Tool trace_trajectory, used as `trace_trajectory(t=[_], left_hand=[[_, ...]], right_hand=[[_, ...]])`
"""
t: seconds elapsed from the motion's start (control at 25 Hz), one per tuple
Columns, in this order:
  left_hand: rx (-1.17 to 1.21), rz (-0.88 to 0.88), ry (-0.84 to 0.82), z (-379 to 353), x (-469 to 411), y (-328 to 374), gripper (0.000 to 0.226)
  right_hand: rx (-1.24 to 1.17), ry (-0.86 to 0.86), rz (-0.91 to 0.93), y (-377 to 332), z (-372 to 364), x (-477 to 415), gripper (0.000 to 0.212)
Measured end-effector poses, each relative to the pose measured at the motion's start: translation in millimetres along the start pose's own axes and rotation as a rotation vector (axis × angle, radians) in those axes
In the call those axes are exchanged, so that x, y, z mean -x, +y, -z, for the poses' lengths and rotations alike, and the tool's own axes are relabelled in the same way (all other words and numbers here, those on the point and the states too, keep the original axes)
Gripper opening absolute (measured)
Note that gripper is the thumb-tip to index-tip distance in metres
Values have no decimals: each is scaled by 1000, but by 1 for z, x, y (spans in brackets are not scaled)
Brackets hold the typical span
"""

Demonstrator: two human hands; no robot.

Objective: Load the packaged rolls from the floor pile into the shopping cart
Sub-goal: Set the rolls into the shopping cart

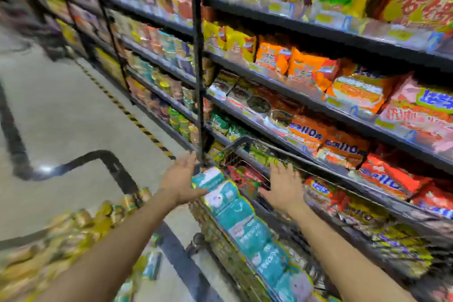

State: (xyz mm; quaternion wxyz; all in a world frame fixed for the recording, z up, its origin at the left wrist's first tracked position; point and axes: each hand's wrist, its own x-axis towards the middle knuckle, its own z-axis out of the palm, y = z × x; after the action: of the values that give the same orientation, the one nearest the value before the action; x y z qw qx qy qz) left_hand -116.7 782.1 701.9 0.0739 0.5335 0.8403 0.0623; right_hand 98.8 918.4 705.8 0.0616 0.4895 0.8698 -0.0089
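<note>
At lower centre, the left hand (180,179), fingers straight and palm open, touches the upper end of the teal packaged rolls (235,213). The right hand (284,187) hovers spread just right of them. The pack lies lengthwise, seemingly atop the shopping cart (242,139). A blurred floor pile (73,228) sits lower left, and stocked shelves (318,105) fill the right.

Stocked shelves (318,32), seemingly concrete floor (61,110)

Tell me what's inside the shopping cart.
A long teal pack of rolls lies along the left side of the shopping cart, with the left hand at its far end. Red packets show beside it. Whatever lies beneath the pack is covered.
</note>
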Motion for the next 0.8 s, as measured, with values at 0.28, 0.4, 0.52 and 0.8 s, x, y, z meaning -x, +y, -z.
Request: trace_trajectory(t=[0.28, 0.4, 0.52, 0.8], left_hand=[[46, 651, 65, -30, 253, -91, 114], [33, 847, 88, -39, 339, -100, 113], [60, 994, 73, -48, 398, -103, 112], [180, 1213, 106, -106, 497, -121, 107]], right_hand=[[-62, 119, 602, -148, 13, 49, 86], [-82, 77, 808, -201, -5, 99, 82], [-56, 8, 935, -246, -26, 145, 75], [82, -224, 1150, -351, -95, 244, 93]])
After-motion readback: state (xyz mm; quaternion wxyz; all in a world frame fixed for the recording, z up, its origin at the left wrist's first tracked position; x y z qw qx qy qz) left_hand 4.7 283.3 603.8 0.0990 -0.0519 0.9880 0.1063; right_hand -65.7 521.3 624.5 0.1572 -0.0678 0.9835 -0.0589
